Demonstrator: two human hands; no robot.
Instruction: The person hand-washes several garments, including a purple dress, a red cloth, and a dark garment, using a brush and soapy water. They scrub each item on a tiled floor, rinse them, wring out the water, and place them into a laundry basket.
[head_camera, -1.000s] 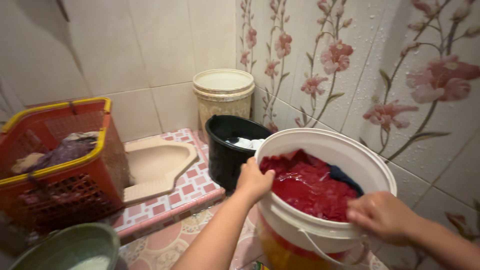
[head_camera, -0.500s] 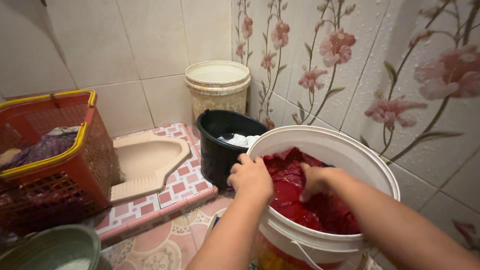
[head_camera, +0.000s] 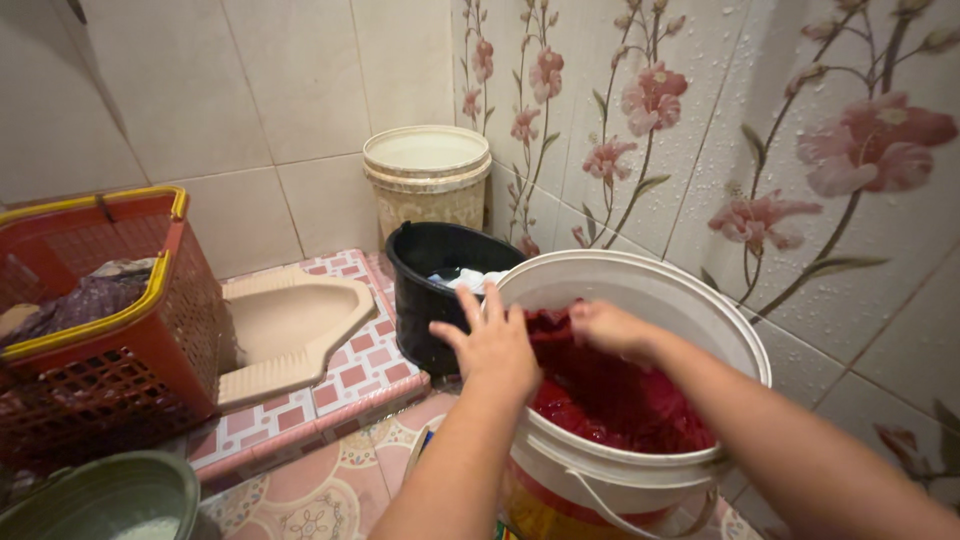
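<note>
Left hand (head_camera: 492, 340) hovers with fingers spread apart over the near rim of the white bucket (head_camera: 700, 300), gripping nothing; the right hand (head_camera: 608, 328) reaches inside, fingers closed on the red cloth (head_camera: 610, 400) that fills it. Largest nearby is the red laundry basket (head_camera: 120, 370) — far left — then the black bucket (head_camera: 430, 290) (white cloth inside) just behind, and the cream bin (head_camera: 428, 180) in the corner.
</note>
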